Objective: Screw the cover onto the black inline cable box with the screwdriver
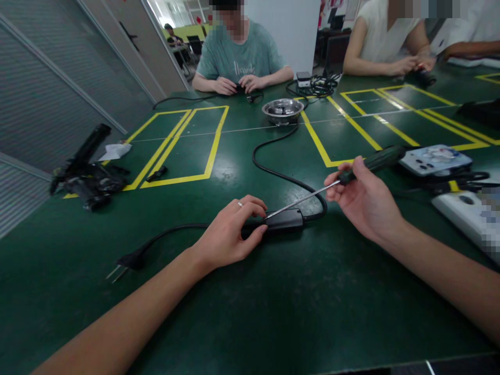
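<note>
My left hand (234, 232) grips the left end of a black power adapter (287, 220) that lies on the green table. Thumb and fingers press on its two long sides. In my right hand (365, 198) is a screwdriver (302, 199), its dark handle pointing up to the right. The long metal shaft slants down to the left, and its tip meets the adapter's top close to my left fingertips. From the adapter's left end a cord runs to a two-pin plug (133, 260). Another black cable (269, 169) leaves the right end and curves back toward a metal bowl (283, 109).
Yellow tape marks rectangles on the table (250, 312). A dark clamp-like device (89, 172) stands at the left, beside a small black part (157, 174). On the right lie a phone (437, 160) and a white power strip (464, 219). People sit across the table near coiled cables (320, 86).
</note>
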Tool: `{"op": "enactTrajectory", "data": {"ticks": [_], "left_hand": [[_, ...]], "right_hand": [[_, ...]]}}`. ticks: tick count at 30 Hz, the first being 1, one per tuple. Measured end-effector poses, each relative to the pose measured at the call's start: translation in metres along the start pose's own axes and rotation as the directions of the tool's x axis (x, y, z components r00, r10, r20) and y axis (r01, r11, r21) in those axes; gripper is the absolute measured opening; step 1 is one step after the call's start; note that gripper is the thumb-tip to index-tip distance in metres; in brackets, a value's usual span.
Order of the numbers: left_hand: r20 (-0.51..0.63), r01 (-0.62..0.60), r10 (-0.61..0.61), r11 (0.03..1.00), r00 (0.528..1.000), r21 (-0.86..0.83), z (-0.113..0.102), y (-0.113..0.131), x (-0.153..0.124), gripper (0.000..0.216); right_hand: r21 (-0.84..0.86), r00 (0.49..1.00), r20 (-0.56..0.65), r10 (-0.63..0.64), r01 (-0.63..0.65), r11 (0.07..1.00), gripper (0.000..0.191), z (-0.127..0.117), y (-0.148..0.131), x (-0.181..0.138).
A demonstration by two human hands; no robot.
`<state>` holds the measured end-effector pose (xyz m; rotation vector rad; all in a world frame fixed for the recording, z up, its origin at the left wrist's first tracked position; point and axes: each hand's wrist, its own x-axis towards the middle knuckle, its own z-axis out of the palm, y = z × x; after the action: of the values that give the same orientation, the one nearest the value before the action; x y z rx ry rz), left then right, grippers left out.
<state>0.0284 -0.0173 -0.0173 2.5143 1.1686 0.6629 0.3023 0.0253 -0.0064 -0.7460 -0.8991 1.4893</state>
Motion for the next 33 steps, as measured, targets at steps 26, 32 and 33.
{"op": "enactTrajectory", "data": {"ticks": [26,32,33], "left_hand": [[0.025,-0.148,0.147,0.986,0.989,0.071,-0.006,-0.0027,-0.0018,0.012],[0.03,-0.107,0.104,0.991,0.994,0.081,-0.0037,-0.0003,-0.0012,0.025],[0.044,-0.076,0.073,0.995,0.996,0.069,-0.0025,-0.0003,-0.0007,0.027]], "right_hand": [[0.012,0.998,-0.067,0.005,-0.004,1.0,0.031,-0.0041,-0.0044,0.0039],[0.001,0.998,-0.056,-0.018,0.018,1.0,0.018,-0.0026,-0.0072,0.0015],[-0.003,0.999,-0.048,-0.023,0.023,1.0,0.014,-0.0026,-0.0079,0.0008]]}}
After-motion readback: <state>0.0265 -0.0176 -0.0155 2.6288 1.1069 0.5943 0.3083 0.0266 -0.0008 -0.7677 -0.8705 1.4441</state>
